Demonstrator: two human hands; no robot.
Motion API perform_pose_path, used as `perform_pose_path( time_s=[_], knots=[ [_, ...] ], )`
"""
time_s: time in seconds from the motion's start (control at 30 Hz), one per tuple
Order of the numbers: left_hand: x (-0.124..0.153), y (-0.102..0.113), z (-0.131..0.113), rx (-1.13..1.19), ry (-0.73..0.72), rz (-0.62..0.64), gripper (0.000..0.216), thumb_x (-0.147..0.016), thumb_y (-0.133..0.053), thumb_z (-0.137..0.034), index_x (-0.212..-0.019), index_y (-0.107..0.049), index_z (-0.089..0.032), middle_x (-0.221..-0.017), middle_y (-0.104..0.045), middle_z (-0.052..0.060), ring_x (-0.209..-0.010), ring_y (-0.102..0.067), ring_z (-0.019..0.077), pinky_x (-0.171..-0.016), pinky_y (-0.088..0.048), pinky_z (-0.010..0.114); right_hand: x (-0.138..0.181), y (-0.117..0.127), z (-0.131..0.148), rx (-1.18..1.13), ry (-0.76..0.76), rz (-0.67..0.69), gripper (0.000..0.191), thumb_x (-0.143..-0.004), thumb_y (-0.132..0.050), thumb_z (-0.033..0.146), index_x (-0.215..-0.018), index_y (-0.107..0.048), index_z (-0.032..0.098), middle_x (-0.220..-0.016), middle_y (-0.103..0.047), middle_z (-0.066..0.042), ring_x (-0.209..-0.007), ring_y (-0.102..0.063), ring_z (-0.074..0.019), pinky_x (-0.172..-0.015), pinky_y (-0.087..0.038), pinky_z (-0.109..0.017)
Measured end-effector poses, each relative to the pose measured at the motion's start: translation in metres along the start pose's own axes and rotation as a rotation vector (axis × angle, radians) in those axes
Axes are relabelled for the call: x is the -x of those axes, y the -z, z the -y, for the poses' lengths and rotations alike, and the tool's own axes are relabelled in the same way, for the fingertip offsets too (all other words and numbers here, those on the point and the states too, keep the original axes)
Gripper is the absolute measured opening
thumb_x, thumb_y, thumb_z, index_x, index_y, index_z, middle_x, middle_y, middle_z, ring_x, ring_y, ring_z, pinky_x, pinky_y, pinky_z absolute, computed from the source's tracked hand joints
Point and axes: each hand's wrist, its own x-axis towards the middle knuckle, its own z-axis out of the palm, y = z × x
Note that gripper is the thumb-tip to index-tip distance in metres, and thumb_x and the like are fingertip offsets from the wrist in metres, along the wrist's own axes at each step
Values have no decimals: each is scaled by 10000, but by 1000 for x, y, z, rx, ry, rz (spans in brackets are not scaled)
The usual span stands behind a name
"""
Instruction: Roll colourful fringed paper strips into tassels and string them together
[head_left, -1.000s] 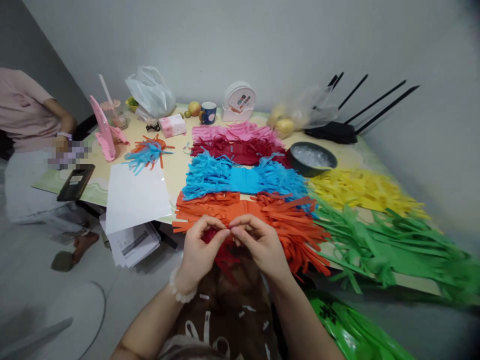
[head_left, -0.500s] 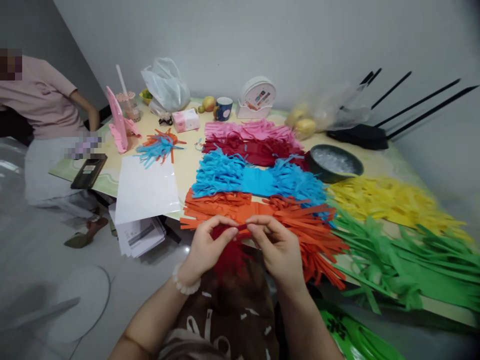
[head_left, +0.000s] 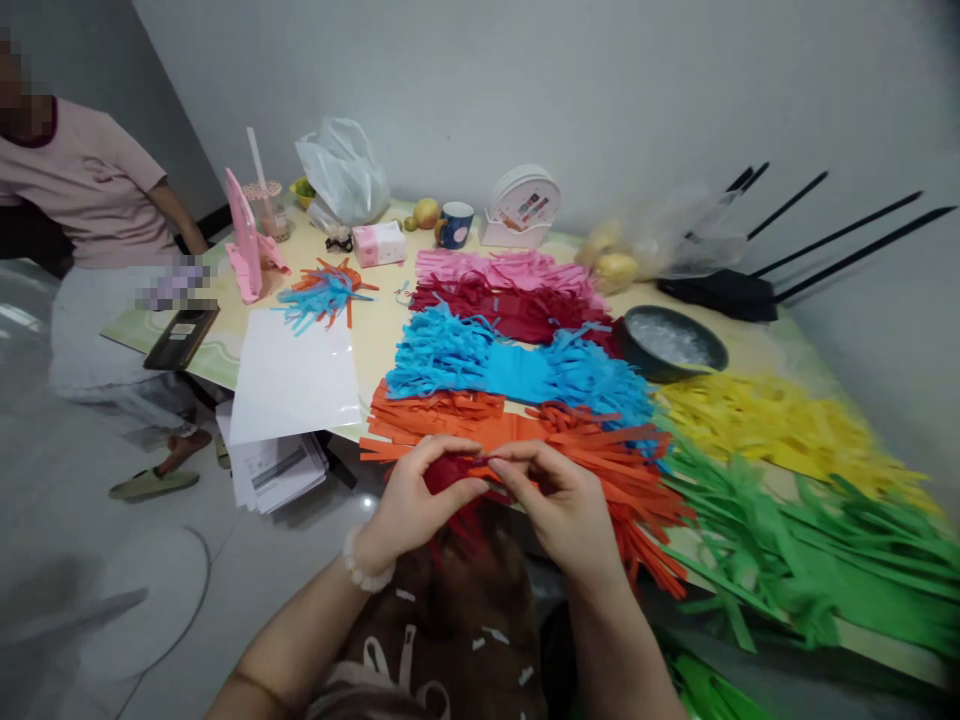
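Low over the table's front edge, my left hand (head_left: 426, 500) and my right hand (head_left: 564, 505) meet with thumbs and fingers closed on a piece of dark red fringed crepe paper (head_left: 448, 472). Its strips dangle below my fingers over my lap, partly hidden by the hands. Just beyond my fingertips lies orange fringed paper (head_left: 461, 425). Behind it come a blue fringed sheet (head_left: 517, 372), a dark red one (head_left: 517, 312) and a pink one (head_left: 517, 270). To the right are green fringed paper (head_left: 847, 570) and yellow fringed paper (head_left: 795, 430).
A dark bowl (head_left: 637, 365) with clear plastic stands right of the blue paper. White sheets (head_left: 296, 385) and a small blue-orange tassel bunch (head_left: 326, 295) lie left. A mug (head_left: 454, 226) and tissue pack (head_left: 379, 244) stand behind. A person (head_left: 112, 200) sits at far left.
The left thumb and fingers have opened a little wider around the dark red paper, and its hanging strips have shifted. The view has tilted slightly.
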Motion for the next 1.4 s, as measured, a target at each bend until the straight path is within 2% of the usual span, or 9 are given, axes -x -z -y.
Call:
perform_pose_path(
  time_s=[0.17, 0.33, 0.57, 0.73, 0.83, 1.0, 1.1, 1.27, 1.4],
  knots=[
    [0, 7, 0, 34, 39, 28, 172, -825, -718, -325, -833, -736, -154, -827, -698, 53, -789, -623, 167, -751, -467, 260, 0, 3, 15, 105, 71, 61, 179, -844, -687, 352, -796, -721, 183, -612, -644, 3, -513, -537, -107, -494, -428, -204],
    [9, 20, 13, 262, 241, -52, 305, -739, -780, -428, -713, -674, -144, -682, -662, 19, -649, -574, 128, -656, -440, 229, 0, 6, 24, 76, 171, -229, 122, -879, -670, 308, -822, -685, 201, -640, -635, 18, -537, -554, -102, -514, -440, -193],
    [20, 52, -1, 0, 198, -21, 238, -744, -778, -382, -758, -723, -151, -752, -702, 42, -692, -589, 149, -686, -461, 246, -12, -32, 26, 66, 148, 271, 125, -890, -636, 287, -860, -714, 195, -674, -682, 1, -577, -607, -123, -549, -460, -207],
    [31, 65, -6, -43, 309, 51, 298, -776, -736, -456, -756, -723, -159, -659, -669, 32, -587, -560, 136, -572, -436, 230, -8, -43, 19, 47, 225, 186, 234, -941, -586, 298, -743, -662, 199, -619, -648, 6, -570, -603, -123, -563, -454, -214],
    [25, 103, -17, -239, 345, -14, 344, -806, -683, -509, -791, -727, -168, -621, -657, 32, -549, -550, 145, -526, -419, 233, -3, -35, 11, -83, 222, 95, 155, -961, -549, 288, -924, -681, 215, -638, -655, 14, -569, -617, -123, -562, -481, -210],
    [-46, 217, -68, -1165, -22, -531, 332, -886, -546, -480, -927, -753, -224, -882, -732, 32, -849, -643, 232, -831, -528, 380, 4, -21, -7, -69, 182, 109, 159, -928, -590, 298, -1003, -705, 217, -608, -669, 15, -523, -632, -129, -517, -504, -197],
    [-113, 255, -86, -1370, -94, -738, 400, -960, -453, -417, -1097, -729, -163, -1276, -611, 138, -1292, -447, 373, -1104, -306, 580, 4, -18, -14, 10, 185, 98, 159, -918, -603, 317, -911, -727, 218, -586, -671, 11, -503, -643, -134, -501, -516, -190],
    [-212, 224, -38, -1540, -26, -345, 394, -1000, -436, -392, -1160, -716, -165, -1088, -675, 86, -1029, -584, 235, -960, -430, 382, -7, -5, -24, 128, 202, 117, 197, -937, -575, 354, -960, -726, 230, -653, -715, -18, -541, -681, -160, -540, -564, -211],
    [-246, 192, 14, -1577, 6, -166, 311, -978, -482, -257, -1165, -724, -201, -1110, -687, 115, -1091, -569, 263, -959, -414, 402, -16, 21, -36, 268, 204, 173, 213, -938, -567, 381, -970, -740, 261, -817, -784, -51, -678, -746, -205, -609, -607, -252]
  ],
)
